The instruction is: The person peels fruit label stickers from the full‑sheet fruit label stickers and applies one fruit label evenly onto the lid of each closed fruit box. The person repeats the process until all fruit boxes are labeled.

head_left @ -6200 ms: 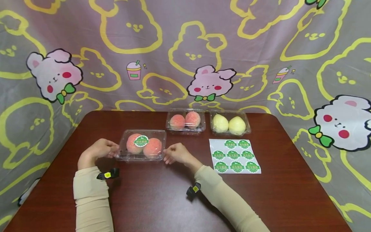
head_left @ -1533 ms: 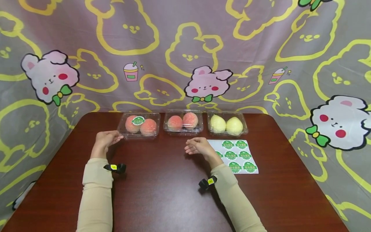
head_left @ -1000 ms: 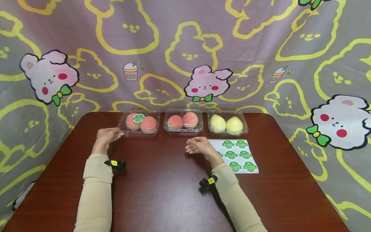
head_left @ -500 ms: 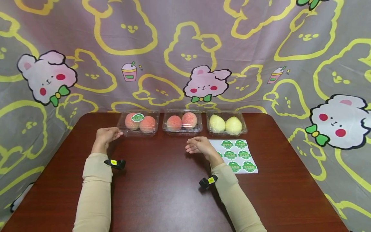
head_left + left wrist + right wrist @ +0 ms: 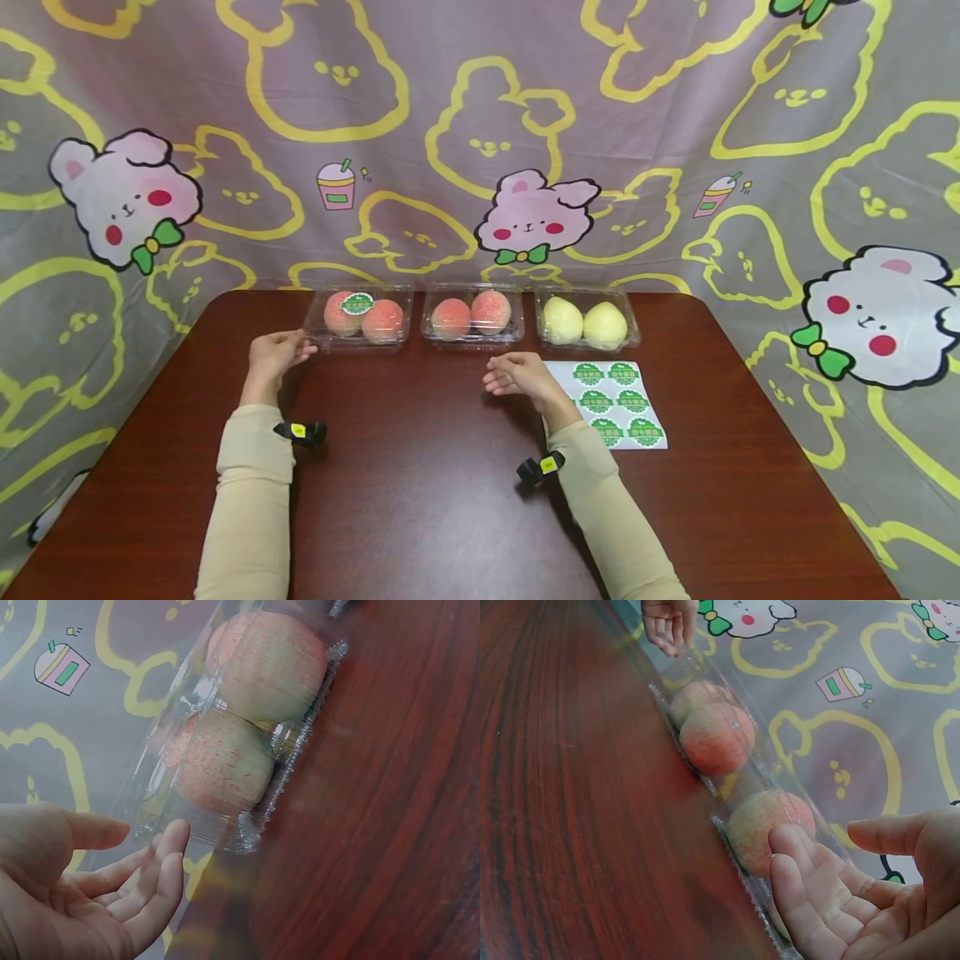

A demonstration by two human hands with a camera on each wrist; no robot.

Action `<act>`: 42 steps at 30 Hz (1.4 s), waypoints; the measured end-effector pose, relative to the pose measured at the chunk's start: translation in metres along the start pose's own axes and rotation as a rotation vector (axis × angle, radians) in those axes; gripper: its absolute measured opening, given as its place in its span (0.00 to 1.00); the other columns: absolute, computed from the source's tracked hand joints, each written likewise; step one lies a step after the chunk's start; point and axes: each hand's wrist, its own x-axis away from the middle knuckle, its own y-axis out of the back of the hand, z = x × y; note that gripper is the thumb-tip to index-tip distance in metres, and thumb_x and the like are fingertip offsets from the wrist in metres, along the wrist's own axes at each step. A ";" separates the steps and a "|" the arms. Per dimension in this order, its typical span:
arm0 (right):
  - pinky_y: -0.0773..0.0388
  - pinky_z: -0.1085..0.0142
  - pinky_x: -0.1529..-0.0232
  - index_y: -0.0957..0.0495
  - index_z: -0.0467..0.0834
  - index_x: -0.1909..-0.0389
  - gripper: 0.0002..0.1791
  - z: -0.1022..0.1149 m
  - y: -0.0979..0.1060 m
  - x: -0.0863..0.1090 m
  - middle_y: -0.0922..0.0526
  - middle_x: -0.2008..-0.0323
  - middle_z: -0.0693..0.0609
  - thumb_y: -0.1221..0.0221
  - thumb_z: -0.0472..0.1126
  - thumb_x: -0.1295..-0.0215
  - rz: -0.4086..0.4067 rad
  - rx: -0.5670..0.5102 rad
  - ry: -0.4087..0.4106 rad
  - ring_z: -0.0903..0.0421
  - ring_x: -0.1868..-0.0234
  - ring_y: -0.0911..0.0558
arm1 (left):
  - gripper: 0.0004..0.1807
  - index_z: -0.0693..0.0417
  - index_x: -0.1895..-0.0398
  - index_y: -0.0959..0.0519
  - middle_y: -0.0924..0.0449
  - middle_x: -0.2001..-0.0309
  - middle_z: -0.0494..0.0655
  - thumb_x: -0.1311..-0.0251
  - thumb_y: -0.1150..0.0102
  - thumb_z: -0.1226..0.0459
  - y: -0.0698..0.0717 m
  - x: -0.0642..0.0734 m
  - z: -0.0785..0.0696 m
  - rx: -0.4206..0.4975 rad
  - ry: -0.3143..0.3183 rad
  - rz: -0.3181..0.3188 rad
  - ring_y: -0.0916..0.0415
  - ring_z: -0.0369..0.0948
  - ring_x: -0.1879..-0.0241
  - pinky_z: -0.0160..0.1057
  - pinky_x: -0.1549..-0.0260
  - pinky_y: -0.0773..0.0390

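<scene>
Shifted farther back, the clear rectangular green-labelled plastic box [image 5: 348, 343] of pink peaches [image 5: 383, 321] stands far left; the bare left hand [image 5: 277, 357] beside it and bare right hand [image 5: 522, 375], near the white green-stickered sheet [image 5: 611, 387], have relaxed fingers.

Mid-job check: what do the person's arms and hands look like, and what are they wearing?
The left sleeve and right sleeve are long and beige. The left wrist device and right wrist device are black, each with a yellow patch. The left hand and right hand wear no gloves.
</scene>
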 end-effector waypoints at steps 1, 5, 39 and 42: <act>0.17 0.72 0.69 0.32 0.19 0.46 0.21 0.000 0.000 0.000 0.17 0.78 0.55 0.52 0.36 0.28 -0.001 0.000 0.000 0.64 0.76 0.17 | 0.27 0.73 0.33 0.38 0.26 0.77 0.29 0.27 0.59 0.61 -0.001 0.000 0.001 -0.016 -0.002 -0.021 0.23 0.19 0.79 0.21 0.69 0.20; 0.17 0.72 0.70 0.33 0.19 0.46 0.22 0.002 0.000 0.002 0.17 0.78 0.56 0.52 0.36 0.28 -0.002 0.001 -0.002 0.64 0.76 0.17 | 0.24 0.71 0.36 0.33 0.21 0.62 0.47 0.27 0.60 0.62 -0.003 0.003 0.001 -0.112 -0.025 -0.098 0.27 0.18 0.79 0.20 0.70 0.21; 0.17 0.73 0.71 0.30 0.22 0.45 0.21 0.002 0.008 -0.002 0.18 0.80 0.58 0.51 0.37 0.29 -0.087 0.022 -0.032 0.65 0.78 0.17 | 0.16 0.68 0.51 0.20 0.14 0.61 0.65 0.33 0.51 0.64 -0.048 0.036 -0.019 -0.355 -0.301 -0.280 0.26 0.29 0.77 0.25 0.76 0.34; 0.17 0.72 0.71 0.31 0.21 0.45 0.21 0.002 0.009 -0.001 0.17 0.80 0.58 0.51 0.36 0.28 -0.092 0.028 -0.030 0.65 0.77 0.17 | 0.15 0.69 0.53 0.20 0.14 0.63 0.65 0.34 0.49 0.66 -0.057 0.036 -0.019 -0.365 -0.347 -0.271 0.20 0.39 0.75 0.26 0.76 0.34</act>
